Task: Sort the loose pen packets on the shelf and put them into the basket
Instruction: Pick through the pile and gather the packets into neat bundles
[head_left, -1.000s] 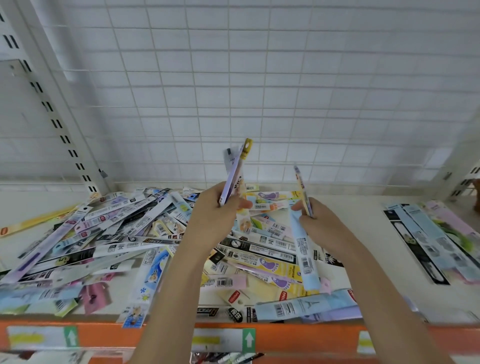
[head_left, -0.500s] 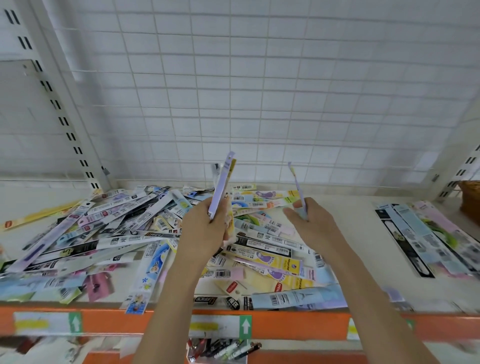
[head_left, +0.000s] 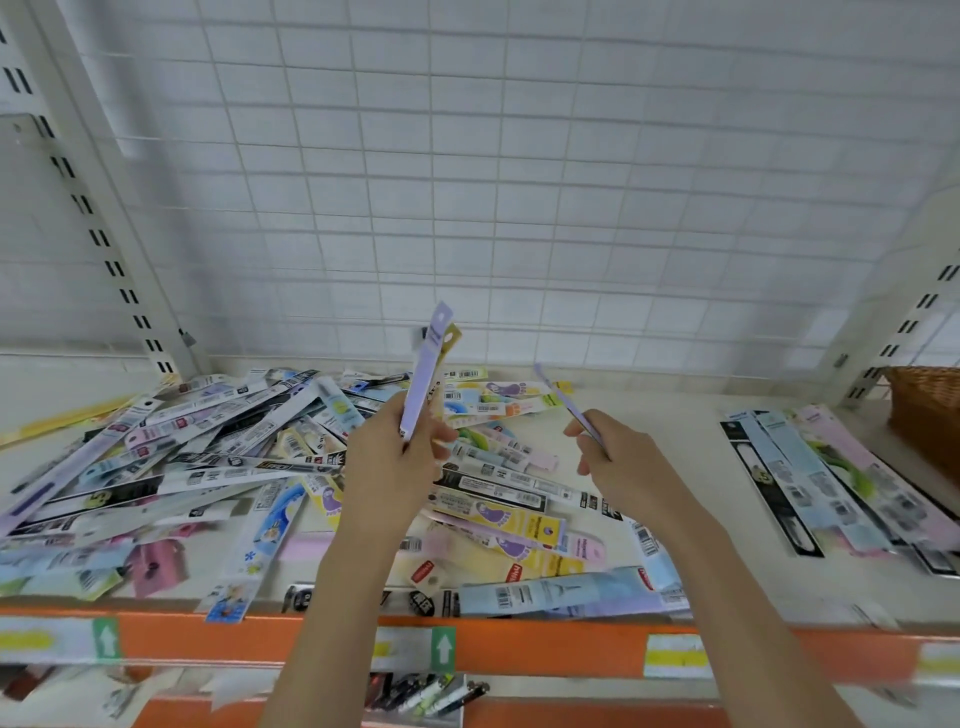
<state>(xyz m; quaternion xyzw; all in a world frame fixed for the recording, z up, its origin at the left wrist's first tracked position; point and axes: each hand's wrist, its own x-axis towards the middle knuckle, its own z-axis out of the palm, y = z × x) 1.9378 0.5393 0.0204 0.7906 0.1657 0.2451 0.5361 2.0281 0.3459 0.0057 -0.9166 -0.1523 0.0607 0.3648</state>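
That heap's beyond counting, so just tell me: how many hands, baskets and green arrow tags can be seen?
Hands: 2, the left hand gripping packets, the right hand gripping a packet
Basket: 1
Green arrow tags: 2
Total: 5

A big loose heap of long, narrow, many-coloured pen packets (head_left: 249, 457) lies on the cream shelf (head_left: 634, 415), which has an orange front edge (head_left: 561, 647). Above the heap's right part, the left hand (head_left: 397, 460) grips a few upright packets, a lilac one (head_left: 425, 371) in front. Just right of the heap, the right hand (head_left: 615, 457) pinches a single thin lilac packet (head_left: 569, 405), seen edge-on. Well right of the heap lies a neat row of sorted packets (head_left: 831, 478), and beyond it, at the frame's edge, a brown wicker basket (head_left: 924, 410).
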